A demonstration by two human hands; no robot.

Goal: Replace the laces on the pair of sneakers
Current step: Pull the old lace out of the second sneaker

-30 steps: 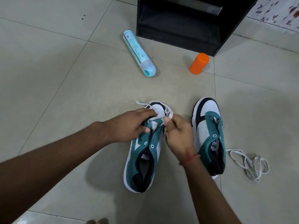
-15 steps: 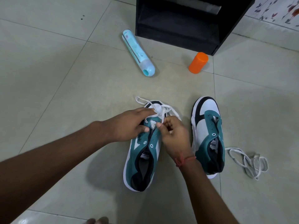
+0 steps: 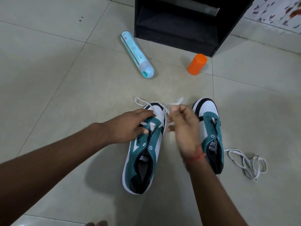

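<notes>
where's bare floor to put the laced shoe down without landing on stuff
Widest bare tile lies left of the left sneaker, below the blue bottle. A smaller patch sits between the orange cap and the right sneaker. It is crowded right of that shoe, where the loose lace sprawls, and between the two shoes.

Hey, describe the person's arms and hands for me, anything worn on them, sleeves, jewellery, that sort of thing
Both forearms are bare, with no sleeves in view. The right hand has a thin red-orange thread band tied round its wrist. The left hand and its wrist show nothing worn: no watch, ring or glove is visible on either hand.
</notes>
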